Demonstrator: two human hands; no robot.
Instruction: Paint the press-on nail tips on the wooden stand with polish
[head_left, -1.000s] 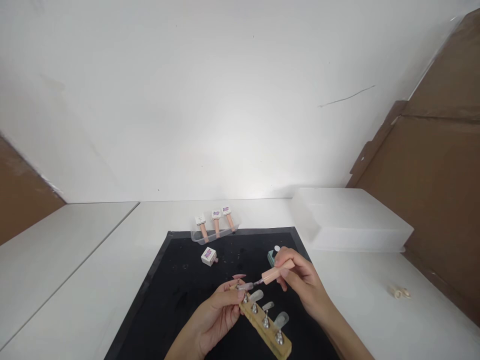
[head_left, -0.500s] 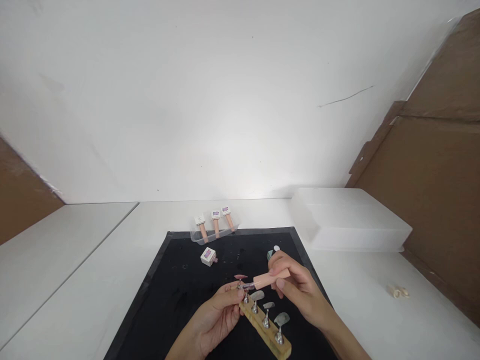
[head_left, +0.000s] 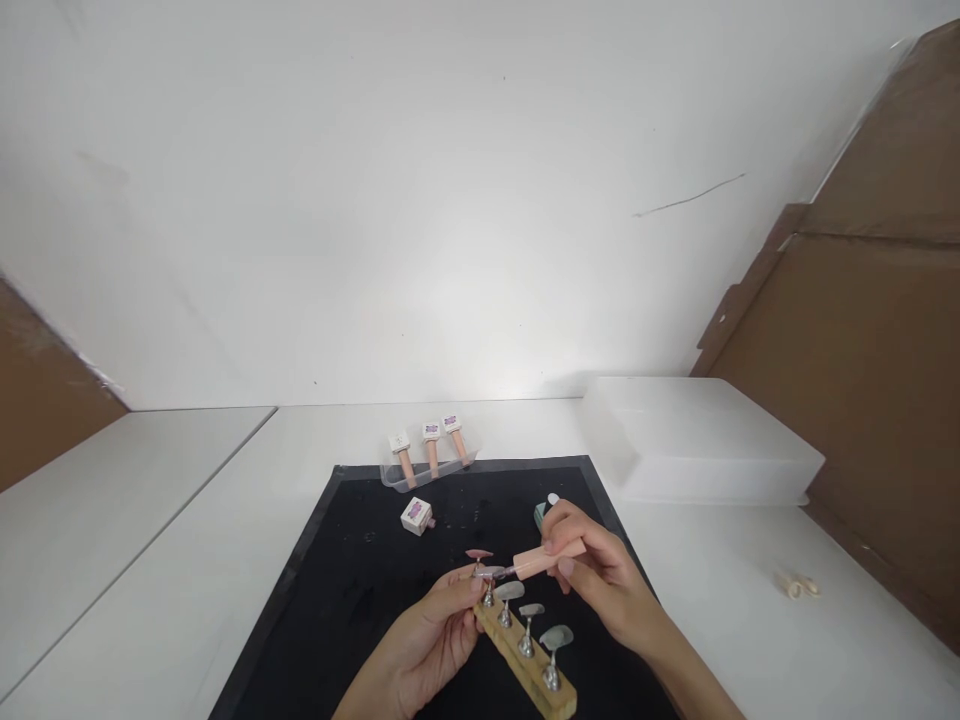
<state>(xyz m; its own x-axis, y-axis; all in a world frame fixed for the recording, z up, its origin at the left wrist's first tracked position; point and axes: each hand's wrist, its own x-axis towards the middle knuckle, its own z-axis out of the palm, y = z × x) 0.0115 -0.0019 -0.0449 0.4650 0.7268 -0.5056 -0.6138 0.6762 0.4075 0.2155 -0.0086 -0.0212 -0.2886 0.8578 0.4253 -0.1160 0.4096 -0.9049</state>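
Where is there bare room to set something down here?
Left of the left hand, the black mat shows bare; so does the white tabletop beyond its left edge, and between the white box and the small beige pieces. It's crowded around the wooden strip and right hand, and at the back by the white bottle and clear tray.

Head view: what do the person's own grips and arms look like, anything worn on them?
The left grip and right grip are bare human hands, without gloves. The left forearm and right forearm are bare as far as they show; no sleeve, watch, bracelet, cable or marking is visible. Fine nail detail is too small to tell.
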